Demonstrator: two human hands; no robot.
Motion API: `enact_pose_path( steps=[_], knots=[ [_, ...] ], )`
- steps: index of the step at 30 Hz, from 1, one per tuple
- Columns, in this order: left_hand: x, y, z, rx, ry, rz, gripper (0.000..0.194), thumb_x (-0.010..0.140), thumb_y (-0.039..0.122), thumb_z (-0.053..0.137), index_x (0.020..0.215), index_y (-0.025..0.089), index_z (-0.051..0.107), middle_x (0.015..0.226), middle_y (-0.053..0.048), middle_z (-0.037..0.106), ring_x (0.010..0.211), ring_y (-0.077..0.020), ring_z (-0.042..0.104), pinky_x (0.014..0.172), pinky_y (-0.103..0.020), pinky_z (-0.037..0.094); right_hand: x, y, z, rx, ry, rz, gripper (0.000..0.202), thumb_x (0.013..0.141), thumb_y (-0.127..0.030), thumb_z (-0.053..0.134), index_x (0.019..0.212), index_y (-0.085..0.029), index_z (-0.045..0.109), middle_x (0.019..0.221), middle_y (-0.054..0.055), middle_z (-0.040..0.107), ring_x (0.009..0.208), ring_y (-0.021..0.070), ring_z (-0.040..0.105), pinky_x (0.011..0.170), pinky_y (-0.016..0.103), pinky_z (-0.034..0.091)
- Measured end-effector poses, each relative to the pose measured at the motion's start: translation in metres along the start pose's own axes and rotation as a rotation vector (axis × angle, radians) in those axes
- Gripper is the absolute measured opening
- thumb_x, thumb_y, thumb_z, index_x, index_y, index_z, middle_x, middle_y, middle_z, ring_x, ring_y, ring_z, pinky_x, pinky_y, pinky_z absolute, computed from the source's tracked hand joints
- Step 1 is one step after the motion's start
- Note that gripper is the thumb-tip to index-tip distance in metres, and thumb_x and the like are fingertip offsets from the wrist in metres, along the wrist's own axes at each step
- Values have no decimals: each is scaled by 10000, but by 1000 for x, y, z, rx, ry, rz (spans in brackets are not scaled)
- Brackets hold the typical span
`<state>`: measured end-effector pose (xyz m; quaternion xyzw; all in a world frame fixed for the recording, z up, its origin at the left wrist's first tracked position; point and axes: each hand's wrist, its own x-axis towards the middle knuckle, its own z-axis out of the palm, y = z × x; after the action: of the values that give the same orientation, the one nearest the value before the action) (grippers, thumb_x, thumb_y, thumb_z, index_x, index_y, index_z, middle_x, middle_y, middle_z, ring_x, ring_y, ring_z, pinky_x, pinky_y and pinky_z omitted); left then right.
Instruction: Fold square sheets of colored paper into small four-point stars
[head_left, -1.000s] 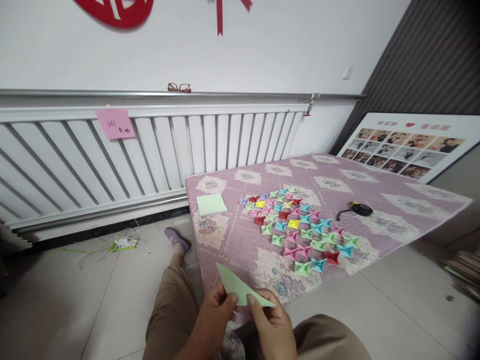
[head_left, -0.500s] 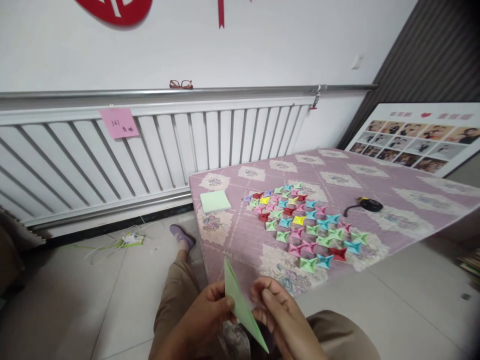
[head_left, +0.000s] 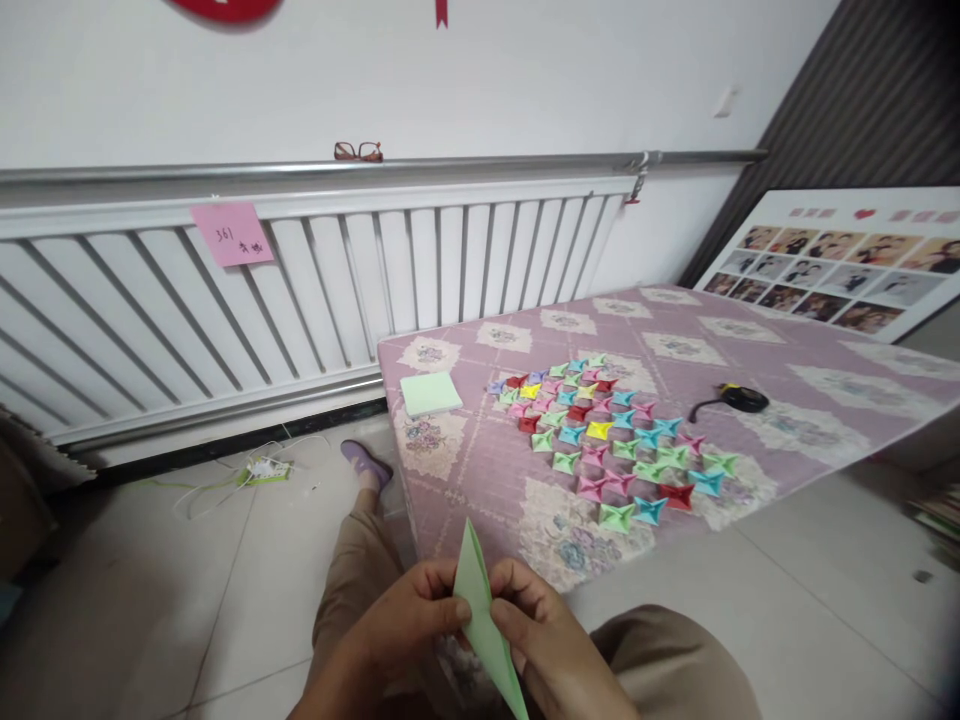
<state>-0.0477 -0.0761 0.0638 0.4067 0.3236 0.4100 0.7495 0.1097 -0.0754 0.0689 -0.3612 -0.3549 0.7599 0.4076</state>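
A folded sheet of light green paper (head_left: pixel 480 612) is held upright between my two hands, in front of the table's near edge. My left hand (head_left: pixel 409 615) pinches its left side, the thumb lying on the face of the paper. On the other side my right hand (head_left: pixel 547 630) has thumb and fingers closed at the paper's right edge. The sheet has a pointed top, and its layers part slightly there. Its lower tip reaches the bottom of the view. Beyond my hands, several small folded paper pieces (head_left: pixel 598 431) in many colours stand in rows on the table.
A stack of light green paper (head_left: pixel 430 393) lies at the left of the table with its purple floral cloth (head_left: pixel 480 480). To the right is a black coiled item (head_left: pixel 742 398). A radiator (head_left: pixel 315 280) runs along the wall. A power strip (head_left: pixel 266 471) with cables lies on the floor.
My right hand has closed in from beside the paper and now touches its right edge. The paper stands a little more upright. The view has tilted slightly down.
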Motion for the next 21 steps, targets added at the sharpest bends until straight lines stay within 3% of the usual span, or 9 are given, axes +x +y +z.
enact_pose_path(
  steps=[9, 21],
  knots=[
    [-2, -8, -11, -18, -27, -12, 416, 659, 463, 781, 857, 107, 695, 715, -49, 597, 633, -135, 527, 635, -248, 396, 4, 6, -9, 19, -110, 31, 414, 592, -494, 790, 744, -221, 518, 650, -31, 575, 590, 134, 548, 546, 230, 379],
    [-2, -2, -11, 40, -116, -2, 387, 695, 433, 762, 889, 102, 713, 707, -50, 627, 657, -136, 542, 677, -249, 415, 4, 10, -9, 102, -110, 50, 357, 644, -425, 795, 757, -194, 546, 623, -33, 561, 553, 94, 516, 532, 206, 343]
  ],
)
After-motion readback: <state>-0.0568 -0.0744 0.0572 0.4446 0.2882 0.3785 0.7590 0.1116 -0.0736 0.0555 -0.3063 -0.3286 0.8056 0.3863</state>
